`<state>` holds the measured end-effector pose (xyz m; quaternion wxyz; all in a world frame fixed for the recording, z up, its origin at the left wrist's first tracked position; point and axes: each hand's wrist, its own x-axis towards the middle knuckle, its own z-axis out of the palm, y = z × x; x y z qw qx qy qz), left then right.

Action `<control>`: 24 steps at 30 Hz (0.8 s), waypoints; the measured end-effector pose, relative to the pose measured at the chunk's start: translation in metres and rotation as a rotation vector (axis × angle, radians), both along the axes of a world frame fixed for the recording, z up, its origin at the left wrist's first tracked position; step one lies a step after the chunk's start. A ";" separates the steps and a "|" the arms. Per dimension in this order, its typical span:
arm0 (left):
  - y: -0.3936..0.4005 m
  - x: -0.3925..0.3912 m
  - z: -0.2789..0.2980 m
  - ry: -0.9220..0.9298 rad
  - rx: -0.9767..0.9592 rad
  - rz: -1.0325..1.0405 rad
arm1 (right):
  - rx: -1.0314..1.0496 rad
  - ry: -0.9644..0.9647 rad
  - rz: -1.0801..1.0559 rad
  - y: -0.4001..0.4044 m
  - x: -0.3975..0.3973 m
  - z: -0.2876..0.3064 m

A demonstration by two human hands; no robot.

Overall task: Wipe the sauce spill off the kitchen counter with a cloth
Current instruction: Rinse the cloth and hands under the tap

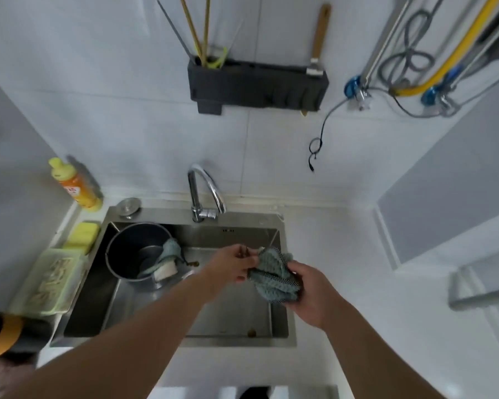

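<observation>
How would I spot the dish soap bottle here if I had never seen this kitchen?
Start at the steel sink and its curved faucet. Look left along the back wall to the corner, behind the yellow sponge. The dish soap bottle stands there, the only upright yellow bottle, with an orange label.

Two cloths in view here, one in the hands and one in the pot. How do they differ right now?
The held cloth is bunched above the sink, gripped by the right hand, with the left hand at its edge; the pot cloth drapes untouched over the dark pot rim. The held cloth shows a dark checked trim; the pot cloth shows none from here. Both look blue-grey and textured.
</observation>
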<state>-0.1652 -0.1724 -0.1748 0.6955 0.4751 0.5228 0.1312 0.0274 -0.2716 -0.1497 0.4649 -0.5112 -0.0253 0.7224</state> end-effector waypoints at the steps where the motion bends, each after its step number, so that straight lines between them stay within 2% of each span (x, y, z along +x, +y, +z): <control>1: 0.002 0.003 0.002 -0.036 0.031 0.069 | 0.030 0.028 0.030 0.009 0.007 0.002; 3: -0.002 0.004 0.007 -0.068 0.043 0.143 | 0.022 0.015 0.095 0.019 0.013 0.000; 6: -0.002 0.003 0.011 0.038 0.068 0.187 | -0.024 -0.069 0.195 0.042 0.020 -0.007; 8: 0.002 0.002 0.014 0.053 -0.008 0.292 | -0.036 -0.212 0.266 0.062 0.018 -0.010; 11: 0.018 -0.010 0.011 0.068 -0.104 0.536 | -0.058 -0.554 0.425 0.094 0.010 -0.016; 13: 0.030 -0.020 0.003 0.059 -0.147 0.664 | -0.096 -0.657 0.472 0.108 0.002 -0.020; 18: 0.078 -0.023 -0.011 0.037 -0.241 0.624 | -0.137 -0.648 0.510 0.125 -0.021 -0.029; 21: 0.126 -0.019 -0.028 0.016 -0.197 0.605 | -0.212 -0.598 0.491 0.133 -0.036 -0.039; 24: 0.163 -0.011 -0.039 0.093 -0.139 0.532 | -0.301 -0.558 0.446 0.143 -0.047 -0.050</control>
